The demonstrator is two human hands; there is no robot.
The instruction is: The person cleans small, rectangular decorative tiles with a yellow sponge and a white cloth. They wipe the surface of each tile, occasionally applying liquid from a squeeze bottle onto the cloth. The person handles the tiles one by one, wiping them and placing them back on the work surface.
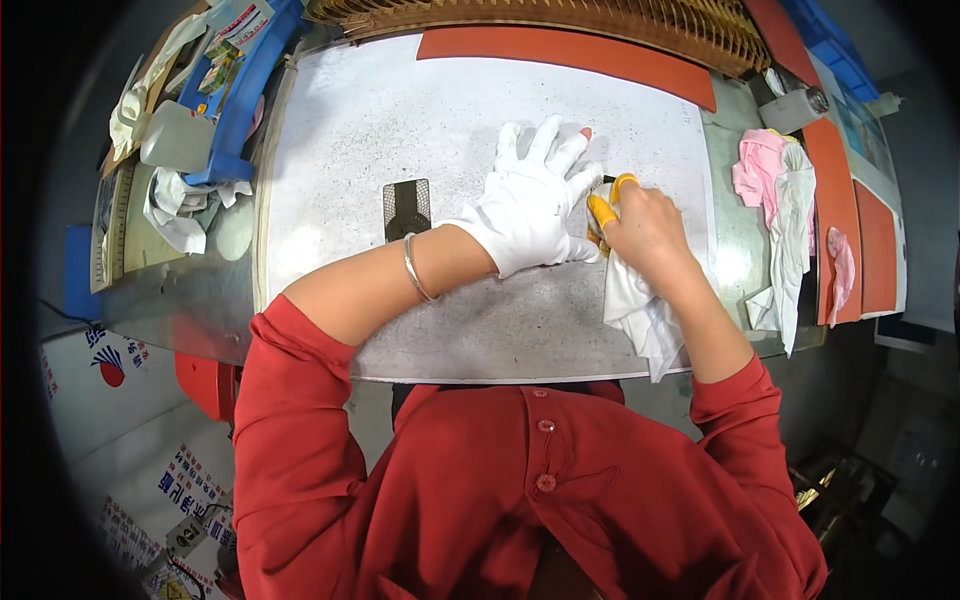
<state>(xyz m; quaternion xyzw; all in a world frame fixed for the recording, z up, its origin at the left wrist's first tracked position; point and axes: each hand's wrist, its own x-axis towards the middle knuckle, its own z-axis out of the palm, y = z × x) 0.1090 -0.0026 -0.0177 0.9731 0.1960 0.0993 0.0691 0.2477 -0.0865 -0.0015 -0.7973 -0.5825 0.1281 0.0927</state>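
Note:
My left hand (515,205), in a white glove with one bare fingertip, lies flat on the white work sheet (330,130) with its fingers spread. Close to its right is my right hand (645,225), with yellow finger covers on its fingers. Those fingers are closed on a white cloth (640,315), which hangs down toward the table's front edge. Between the hands, partly covered, a small dark and yellowish piece shows; its kind is hidden. Left of my gloved hand lies a dark rectangular plate (406,195) with mesh sides, its lower end under my left forearm.
A long brown slotted rack (560,22) runs along the back, with an orange-red strip (570,55) before it. Pink and white cloths (785,200) and a bottle (795,108) stand at the right. At the left are a blue tray (235,120), a whitish container (178,138) and crumpled cloths (180,210).

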